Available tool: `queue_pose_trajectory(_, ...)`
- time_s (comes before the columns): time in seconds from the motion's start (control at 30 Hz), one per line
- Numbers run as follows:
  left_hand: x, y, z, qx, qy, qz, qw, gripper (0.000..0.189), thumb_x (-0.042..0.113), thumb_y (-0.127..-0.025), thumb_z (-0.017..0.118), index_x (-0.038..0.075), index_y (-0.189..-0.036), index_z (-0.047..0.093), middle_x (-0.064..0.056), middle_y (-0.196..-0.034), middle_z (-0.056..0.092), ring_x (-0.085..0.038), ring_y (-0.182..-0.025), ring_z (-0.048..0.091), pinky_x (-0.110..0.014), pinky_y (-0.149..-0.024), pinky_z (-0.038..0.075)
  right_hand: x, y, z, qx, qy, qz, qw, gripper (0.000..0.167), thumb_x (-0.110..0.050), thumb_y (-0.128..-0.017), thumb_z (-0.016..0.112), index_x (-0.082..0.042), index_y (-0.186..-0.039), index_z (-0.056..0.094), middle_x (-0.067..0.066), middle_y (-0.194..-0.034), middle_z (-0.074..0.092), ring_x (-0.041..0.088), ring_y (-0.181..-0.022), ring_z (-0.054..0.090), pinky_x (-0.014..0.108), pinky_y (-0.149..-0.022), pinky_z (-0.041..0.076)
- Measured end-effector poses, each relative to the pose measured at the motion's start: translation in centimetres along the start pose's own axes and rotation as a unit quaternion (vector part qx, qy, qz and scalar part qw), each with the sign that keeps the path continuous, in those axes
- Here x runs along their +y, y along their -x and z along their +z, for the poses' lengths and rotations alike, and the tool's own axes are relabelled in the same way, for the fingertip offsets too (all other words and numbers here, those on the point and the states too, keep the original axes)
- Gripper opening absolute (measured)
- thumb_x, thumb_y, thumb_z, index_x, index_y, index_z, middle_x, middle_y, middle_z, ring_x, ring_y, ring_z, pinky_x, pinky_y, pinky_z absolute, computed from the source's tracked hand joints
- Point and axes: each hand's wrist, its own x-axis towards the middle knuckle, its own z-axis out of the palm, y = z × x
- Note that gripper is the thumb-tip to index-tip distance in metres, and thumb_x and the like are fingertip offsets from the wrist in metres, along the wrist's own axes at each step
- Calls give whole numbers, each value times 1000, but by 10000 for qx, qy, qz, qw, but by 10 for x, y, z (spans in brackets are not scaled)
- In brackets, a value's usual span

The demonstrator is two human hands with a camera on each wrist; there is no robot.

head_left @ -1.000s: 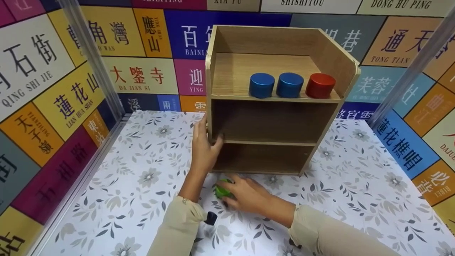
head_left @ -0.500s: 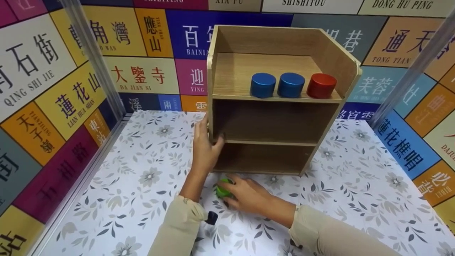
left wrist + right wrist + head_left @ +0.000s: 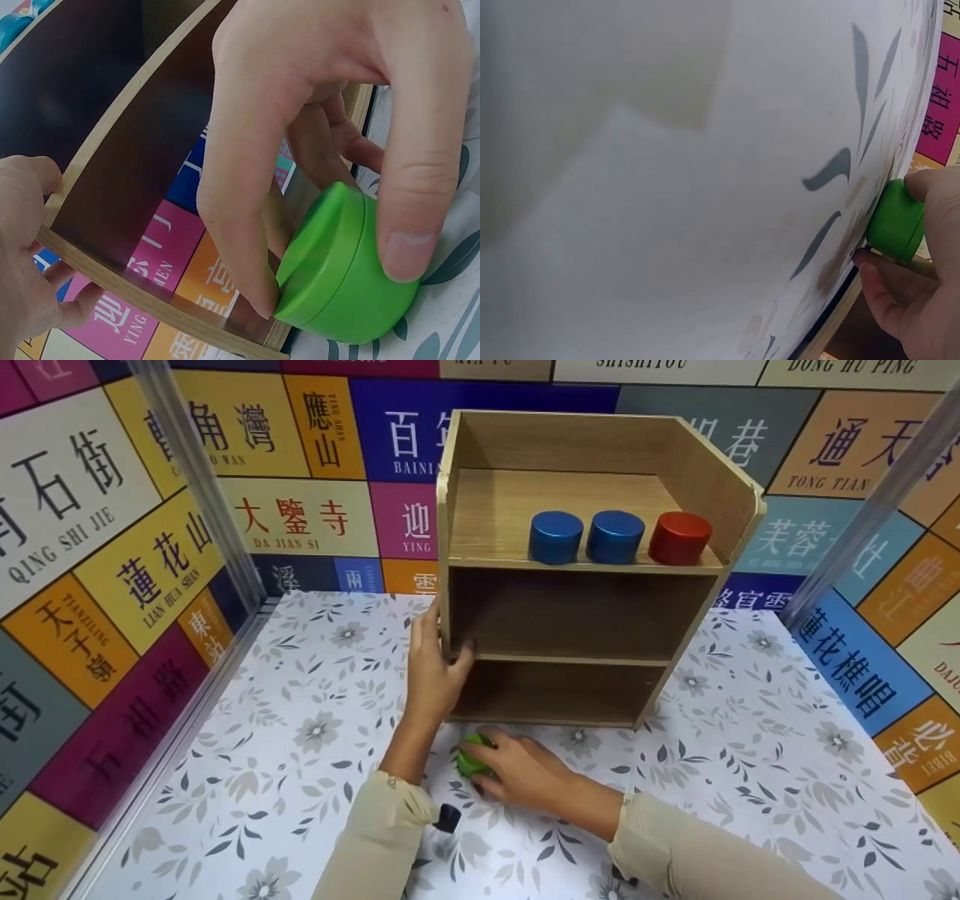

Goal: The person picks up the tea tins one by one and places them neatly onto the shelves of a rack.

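My left hand (image 3: 435,675) grips the left side panel of a small wooden shelf unit (image 3: 562,491), thumb at the front edge and fingers along the outside. Just in front of the unit's lower left corner, my right hand (image 3: 532,772) holds a green round plastic piece (image 3: 472,756) low at the flowered cloth. Seen close in the left wrist view, this green piece (image 3: 345,277) is a short cylinder with a raised ridge on one face, pinched between thumb and fingers. The right wrist view shows its smooth green side (image 3: 896,217) between the fingertips.
On the unit's top deck stand two blue cylinders (image 3: 556,538) and a red cylinder (image 3: 680,538) in a row along the front edge. Below are two dark compartments. Walls with coloured signs (image 3: 307,517) and clear corner posts (image 3: 202,487) surround the flowered tabletop (image 3: 315,735).
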Motion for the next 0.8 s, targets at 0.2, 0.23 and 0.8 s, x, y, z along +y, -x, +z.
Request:
queue_pose_trajectory(0.2,1,0,0,-5,54,-38,10000,73,14,-93,69,16,-159,36,-13,-136,50,-23,-110,56,-41,-95,53,0,0,2,101,-35,-43,9999,48,-37,-96,70,-22,-140,62,11,-129,64,25,-82,72,37,-72,62)
queue_pose_trajectory(0.23,1,0,0,-7,73,-42,10000,74,14,-93,69,16,-159,36,-13,-136,50,-23,-110,56,-41,-95,53,0,0,2,113,-40,-46,9999,47,-37,-96,70,-22,-140,62,11,-129,65,25,-82,72,37,-72,62)
queue_pose_trajectory(0.8,0,0,0,54,64,-6,10000,72,15,-92,70,13,-157,38,-12,-133,51,-23,-109,57,-40,-93,54,0,2,1,443,-33,-99,9990,45,-36,-95,72,-21,-137,65,12,-126,66,25,-87,73,35,-73,62)
